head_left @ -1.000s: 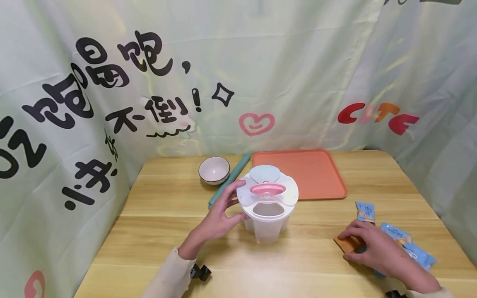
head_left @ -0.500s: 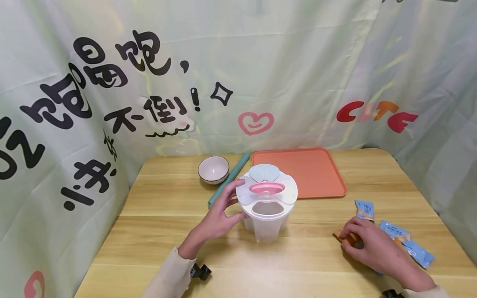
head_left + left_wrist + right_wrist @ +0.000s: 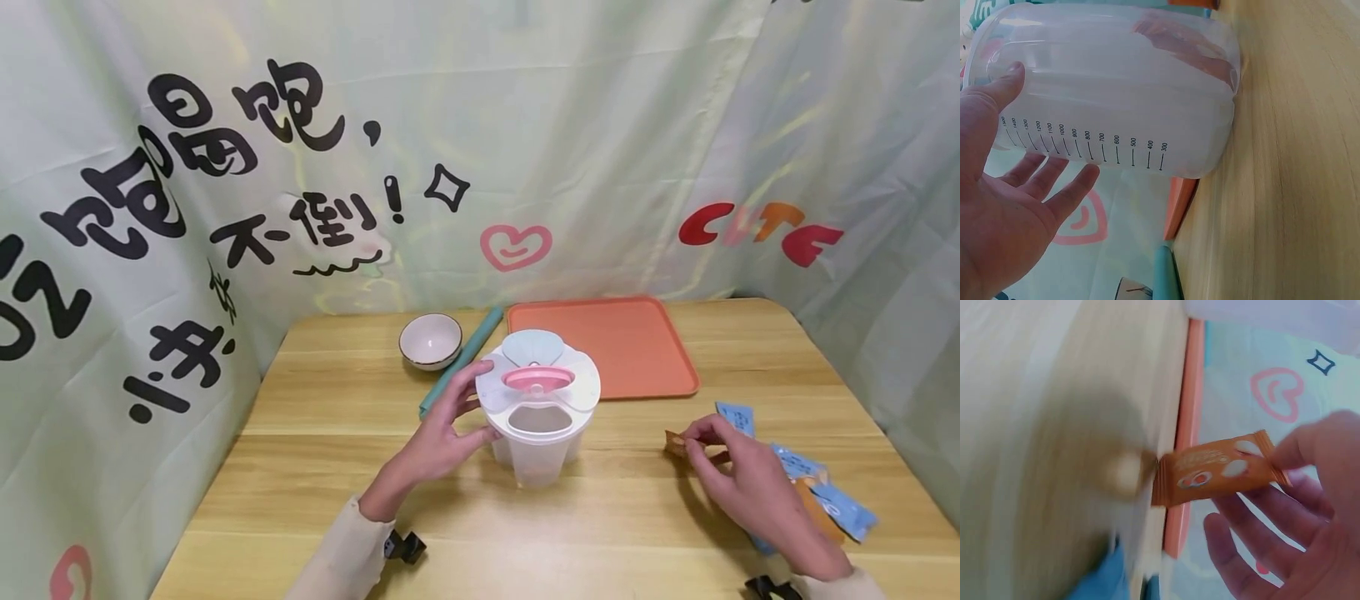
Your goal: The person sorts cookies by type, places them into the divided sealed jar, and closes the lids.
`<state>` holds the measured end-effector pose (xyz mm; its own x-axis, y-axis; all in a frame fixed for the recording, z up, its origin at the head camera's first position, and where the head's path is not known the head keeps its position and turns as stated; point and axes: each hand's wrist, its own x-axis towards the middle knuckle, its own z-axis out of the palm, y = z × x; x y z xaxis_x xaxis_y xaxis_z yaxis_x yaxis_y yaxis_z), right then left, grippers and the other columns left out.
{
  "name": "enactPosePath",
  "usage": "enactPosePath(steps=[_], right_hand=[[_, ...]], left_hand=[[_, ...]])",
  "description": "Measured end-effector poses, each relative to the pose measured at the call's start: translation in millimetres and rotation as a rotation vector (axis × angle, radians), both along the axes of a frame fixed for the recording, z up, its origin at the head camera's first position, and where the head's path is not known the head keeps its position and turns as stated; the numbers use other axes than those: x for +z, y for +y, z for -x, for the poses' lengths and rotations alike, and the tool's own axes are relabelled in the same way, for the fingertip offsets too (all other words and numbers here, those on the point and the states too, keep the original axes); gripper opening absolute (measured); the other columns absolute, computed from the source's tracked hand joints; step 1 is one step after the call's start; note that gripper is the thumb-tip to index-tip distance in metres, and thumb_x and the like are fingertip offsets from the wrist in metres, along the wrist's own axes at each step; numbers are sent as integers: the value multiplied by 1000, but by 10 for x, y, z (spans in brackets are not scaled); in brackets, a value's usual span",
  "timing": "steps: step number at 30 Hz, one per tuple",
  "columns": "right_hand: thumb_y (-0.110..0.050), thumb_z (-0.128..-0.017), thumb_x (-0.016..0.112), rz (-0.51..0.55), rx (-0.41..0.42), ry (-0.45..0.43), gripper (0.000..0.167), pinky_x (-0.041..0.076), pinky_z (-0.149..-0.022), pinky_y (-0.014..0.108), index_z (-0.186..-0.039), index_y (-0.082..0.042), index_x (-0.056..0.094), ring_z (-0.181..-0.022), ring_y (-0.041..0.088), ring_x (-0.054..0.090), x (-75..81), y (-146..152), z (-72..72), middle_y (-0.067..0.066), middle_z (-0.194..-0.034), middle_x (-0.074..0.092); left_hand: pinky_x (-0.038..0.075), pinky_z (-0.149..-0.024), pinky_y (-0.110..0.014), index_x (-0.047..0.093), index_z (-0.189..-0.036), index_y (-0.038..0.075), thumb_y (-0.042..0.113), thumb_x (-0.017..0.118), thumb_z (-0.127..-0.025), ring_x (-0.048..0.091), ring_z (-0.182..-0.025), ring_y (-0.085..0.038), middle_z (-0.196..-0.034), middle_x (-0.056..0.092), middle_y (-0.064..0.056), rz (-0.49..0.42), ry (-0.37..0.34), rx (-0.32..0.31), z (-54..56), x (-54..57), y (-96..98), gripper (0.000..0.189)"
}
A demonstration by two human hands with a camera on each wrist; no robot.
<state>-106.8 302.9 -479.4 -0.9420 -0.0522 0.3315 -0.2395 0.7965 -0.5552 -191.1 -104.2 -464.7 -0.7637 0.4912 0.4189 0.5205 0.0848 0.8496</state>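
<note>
A translucent plastic container (image 3: 537, 462) with several compartments stands upright on the table. Its white lid has a pink handle (image 3: 537, 381), a pale blue flap and an oval opening at the front. My left hand (image 3: 438, 442) holds the container from the left, thumb in front and fingers on the far side; volume marks show on its wall (image 3: 1085, 94). Between thumb and fingers, my right hand (image 3: 757, 483) pinches one end of a small orange-brown snack packet (image 3: 1219, 469). The packet hangs just above the table, right of the container.
Several blue packets (image 3: 847, 510) lie around the right hand, with an orange packet (image 3: 821, 512) partly hidden by the wrist. Behind the container are an orange tray (image 3: 645, 342), a teal stick (image 3: 472, 346) and a small bowl (image 3: 431, 342). A printed curtain (image 3: 600, 167) encloses the table.
My right hand has gathered the orange-brown packet from lying flat, raised it slightly and tilted it up. The left hand and the container have stayed in place.
</note>
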Motion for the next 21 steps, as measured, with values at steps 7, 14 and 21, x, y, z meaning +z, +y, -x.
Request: enactPosePath(steps=[7,14,21], right_hand=[[3,-99,74,117,10,120,19,57,-68,8,-110,-12,71,-93,-18,62,147,-158,43,4,-95,80],[9,-94,77,220,49,250,26,56,-75,3,-109,-13,76,-98,-20,65,489,-370,90,1,-95,79],[16,-87,81,237,105,348,33,57,-82,3,-107,-9,78,-102,-16,68,786,-554,124,-9,-101,78]], left_hand=[[56,-117,-58,37,-163,10,-7,80,-93,58,-145,-40,-170,41,-18,2,-11,-7,-1,10,-6,84],[58,-117,-53,36,-163,10,-7,80,-94,60,-143,-39,-170,41,-19,-1,6,-3,14,8,-14,84],[58,-118,-50,36,-163,11,-7,80,-94,60,-143,-39,-170,41,-18,-5,-5,-7,17,-5,-13,83]])
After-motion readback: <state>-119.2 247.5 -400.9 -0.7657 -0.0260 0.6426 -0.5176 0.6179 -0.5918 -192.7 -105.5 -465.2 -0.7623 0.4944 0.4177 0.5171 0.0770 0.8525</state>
